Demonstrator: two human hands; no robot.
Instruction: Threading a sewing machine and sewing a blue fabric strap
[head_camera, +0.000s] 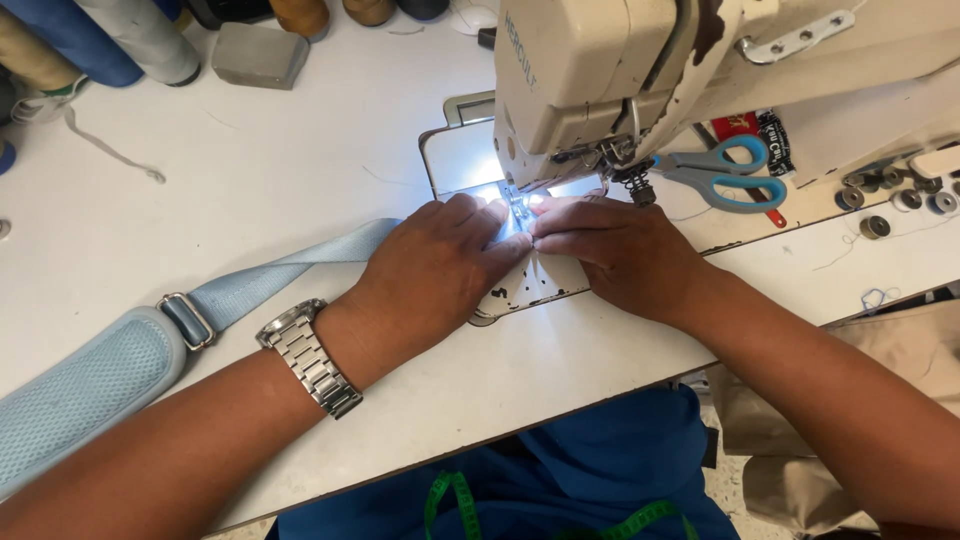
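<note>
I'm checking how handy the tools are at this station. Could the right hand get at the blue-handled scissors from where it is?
Probably yes. The right hand rests at the needle, and the scissors lie on the table just beyond it, with nothing lying between them; only the sewing machine head overhangs nearby.

My white table (250, 170) carries the sewing machine (600, 70), a light blue strap (290, 270) with its padded piece (80, 390), blue-handled scissors (725, 175), several small bobbins (890, 200), a grey block (258, 55) and thread cones (120, 35) along the back.
</note>
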